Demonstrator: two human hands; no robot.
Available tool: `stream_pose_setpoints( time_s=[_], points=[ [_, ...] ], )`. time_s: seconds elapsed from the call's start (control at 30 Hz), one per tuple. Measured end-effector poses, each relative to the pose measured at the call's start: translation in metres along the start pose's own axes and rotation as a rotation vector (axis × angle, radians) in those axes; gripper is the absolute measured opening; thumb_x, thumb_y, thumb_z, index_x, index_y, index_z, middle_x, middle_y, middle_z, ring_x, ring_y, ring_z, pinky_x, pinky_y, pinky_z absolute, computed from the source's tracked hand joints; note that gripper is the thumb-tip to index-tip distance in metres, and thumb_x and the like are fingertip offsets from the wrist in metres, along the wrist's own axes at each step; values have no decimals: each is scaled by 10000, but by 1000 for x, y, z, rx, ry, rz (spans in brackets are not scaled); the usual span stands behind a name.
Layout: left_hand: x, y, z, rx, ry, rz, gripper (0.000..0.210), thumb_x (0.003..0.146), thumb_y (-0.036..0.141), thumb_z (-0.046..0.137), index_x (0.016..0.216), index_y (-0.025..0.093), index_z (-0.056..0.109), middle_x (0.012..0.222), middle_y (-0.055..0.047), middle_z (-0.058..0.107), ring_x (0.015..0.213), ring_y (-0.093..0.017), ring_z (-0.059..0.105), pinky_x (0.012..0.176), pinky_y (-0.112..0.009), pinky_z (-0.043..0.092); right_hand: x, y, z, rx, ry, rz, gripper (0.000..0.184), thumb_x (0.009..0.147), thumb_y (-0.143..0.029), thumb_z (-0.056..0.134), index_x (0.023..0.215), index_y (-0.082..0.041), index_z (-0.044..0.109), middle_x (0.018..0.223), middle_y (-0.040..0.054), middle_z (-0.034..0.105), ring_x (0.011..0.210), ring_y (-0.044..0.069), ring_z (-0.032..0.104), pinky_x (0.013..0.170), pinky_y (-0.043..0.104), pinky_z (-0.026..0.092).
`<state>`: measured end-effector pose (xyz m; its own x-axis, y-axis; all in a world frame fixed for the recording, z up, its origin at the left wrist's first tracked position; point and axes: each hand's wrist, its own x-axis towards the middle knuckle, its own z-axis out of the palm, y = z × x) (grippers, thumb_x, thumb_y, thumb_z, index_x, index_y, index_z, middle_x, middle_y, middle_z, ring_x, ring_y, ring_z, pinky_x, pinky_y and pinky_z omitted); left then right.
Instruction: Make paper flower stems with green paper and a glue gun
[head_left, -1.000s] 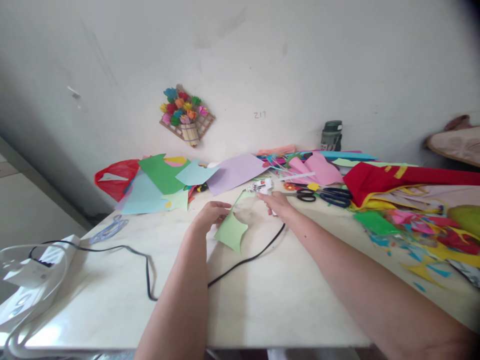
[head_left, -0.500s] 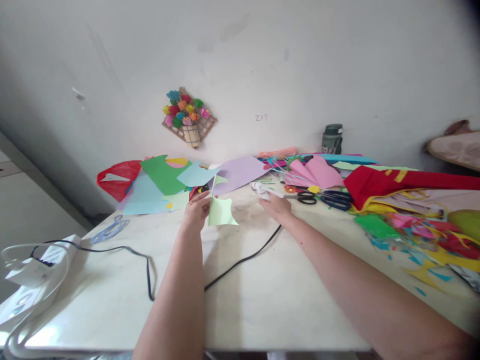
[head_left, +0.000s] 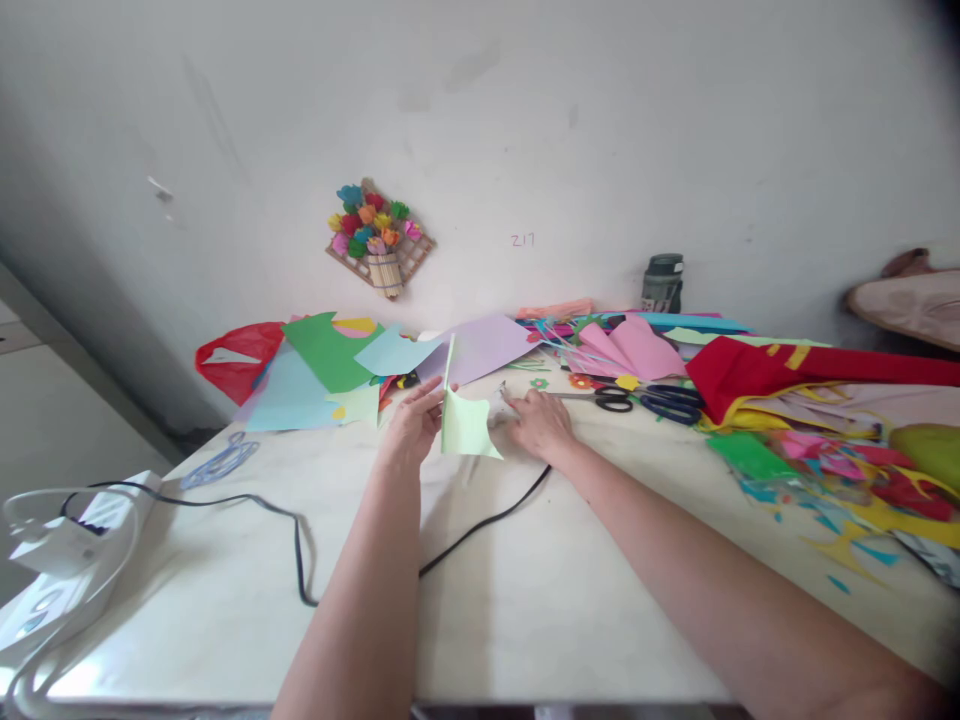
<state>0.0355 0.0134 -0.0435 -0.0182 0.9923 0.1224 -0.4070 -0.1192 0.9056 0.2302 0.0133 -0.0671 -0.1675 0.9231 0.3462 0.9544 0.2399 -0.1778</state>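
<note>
My left hand [head_left: 417, 422] pinches a pale green paper piece [head_left: 469, 425] with curved cut edges. A thin pale stick or folded strip [head_left: 450, 360] rises along its left edge. Just to the right, my right hand [head_left: 541, 425] is closed around a white glue gun [head_left: 500, 408], mostly covered by the fingers. Its metal tip points up and away, close to the paper's right edge. The black cord [head_left: 491, 518] runs from beneath the right hand across the table.
Scissors [head_left: 671, 402] and coloured paper sheets [head_left: 330, 350] lie along the back. A red cloth [head_left: 735, 375] and paper scraps [head_left: 847, 520] spread at right. A power strip [head_left: 112, 530] and blue cord coil [head_left: 220, 460] sit left. A bottle [head_left: 663, 285] stands against the wall.
My left hand has moved right with the green paper. My right hand has shifted slightly left and turned the glue gun, so the two hands are closer together.
</note>
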Motion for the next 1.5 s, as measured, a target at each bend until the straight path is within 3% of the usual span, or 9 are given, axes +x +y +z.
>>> stream_pose_setpoints(
  time_s=[0.1,0.2,0.33,0.5,0.6,0.7,0.8,1.03,1.5],
  points=[
    [-3,2,6,8,-7,-7,394,622,125,617,1010,130,546,874,-78,650,619,-96,584,568,-190,465,-1,0,-5,54,152,17,320,779,-388,420,982,-220,600,975,103,558,967,235,450,823,341,265],
    [-8,8,12,-75,16,20,377,631,130,603,1003,152,552,903,-51,638,606,-65,560,589,-167,460,1,-2,-8,227,188,17,311,796,-383,392,887,-206,631,904,72,590,910,194,487,808,308,287],
    [-15,10,17,-214,-101,-78,355,644,116,584,989,191,556,876,-15,613,526,-23,491,525,-141,444,10,-12,-8,667,95,52,288,792,-351,391,793,-193,632,828,30,614,785,141,525,689,241,352],
    [-17,2,20,-336,-267,-260,350,649,46,556,975,171,539,795,-11,565,542,-23,479,513,-128,438,28,-16,-12,1324,-73,201,241,720,-278,489,892,-150,600,817,33,624,526,77,485,537,217,369],
    [-19,-2,21,-367,-323,-322,325,661,37,536,961,161,527,763,-11,541,539,-32,474,509,-141,441,35,-10,-15,1586,-130,176,243,678,-254,547,901,-173,600,831,23,633,529,70,491,515,210,356],
    [-21,-3,22,-375,-373,-366,319,674,32,507,969,152,517,742,-19,527,534,-44,470,487,-144,432,37,-3,-15,1740,-152,113,151,640,-277,601,737,-165,629,709,13,625,564,81,503,528,210,354],
    [-22,-4,24,-369,-408,-387,334,688,34,480,999,151,504,744,-31,524,534,-52,470,466,-144,421,36,1,-14,1851,-187,60,122,595,-271,643,641,-159,632,622,5,595,573,87,498,558,220,361],
    [-22,-7,28,-359,-411,-427,423,685,27,454,1087,158,480,740,-36,517,506,-45,457,433,-131,404,31,2,-16,1911,-229,-120,69,609,-229,651,649,-172,650,717,11,616,644,92,510,596,221,374],
    [-23,-5,30,-398,-421,-439,450,671,21,466,1102,150,466,741,-37,524,545,-38,502,471,-99,428,34,6,-14,1875,-203,-138,162,608,-240,661,750,-163,670,649,-3,569,607,80,475,558,217,345]
  ],
)
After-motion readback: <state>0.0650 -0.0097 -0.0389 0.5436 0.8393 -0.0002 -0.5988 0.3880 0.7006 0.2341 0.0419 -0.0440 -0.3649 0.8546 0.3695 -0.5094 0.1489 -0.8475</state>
